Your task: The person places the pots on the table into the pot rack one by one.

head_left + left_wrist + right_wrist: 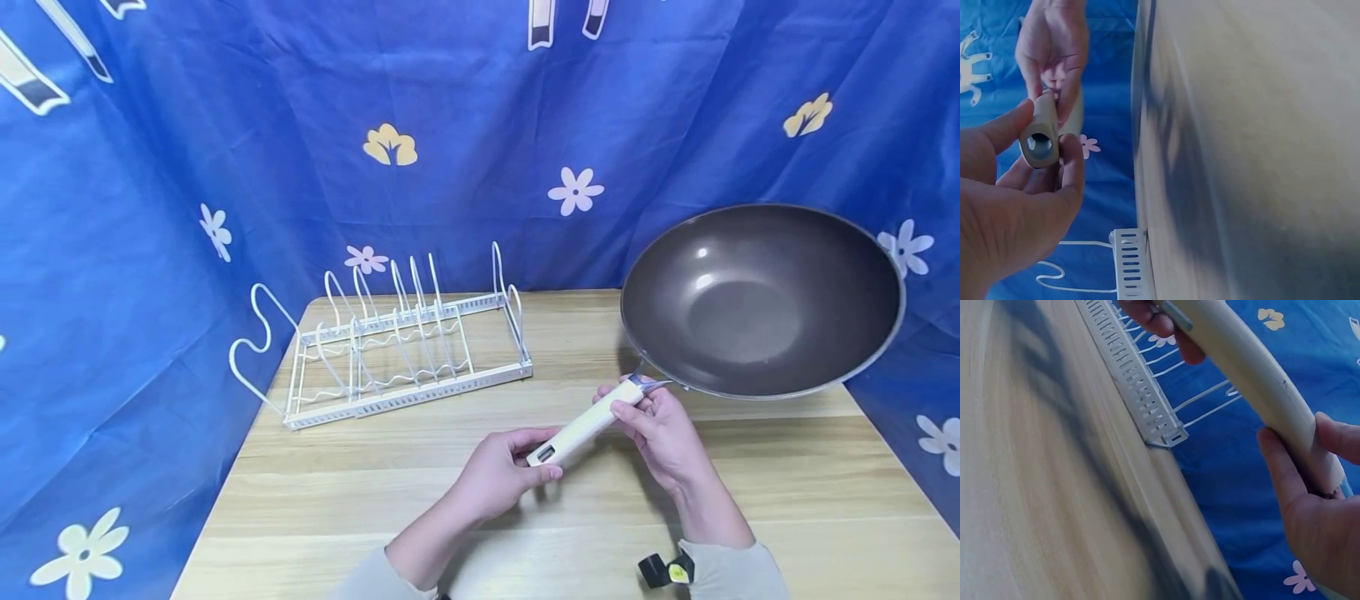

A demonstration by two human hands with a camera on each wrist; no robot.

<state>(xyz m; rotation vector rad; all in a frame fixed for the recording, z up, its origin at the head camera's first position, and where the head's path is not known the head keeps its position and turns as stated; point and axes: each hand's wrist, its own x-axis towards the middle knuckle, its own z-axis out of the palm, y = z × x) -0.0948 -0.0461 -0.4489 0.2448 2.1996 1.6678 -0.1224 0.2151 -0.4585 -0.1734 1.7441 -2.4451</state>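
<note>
A large dark wok with a white handle is held up over the right side of the table, its inside facing up and toward the camera. My left hand pinches the handle's free end between thumb and fingers. Closer to the pan, my right hand grips the same handle near its metal joint. In the left wrist view, the hollow end of the handle sits between the left thumb and fingers. The right wrist view shows the handle spanning both hands, its shadow falling on the wood.
A white wire rack with several upright dividers stands at the back left of the wooden table. Blue patterned cloth hangs behind and along both sides. A black strap piece shows by the right sleeve.
</note>
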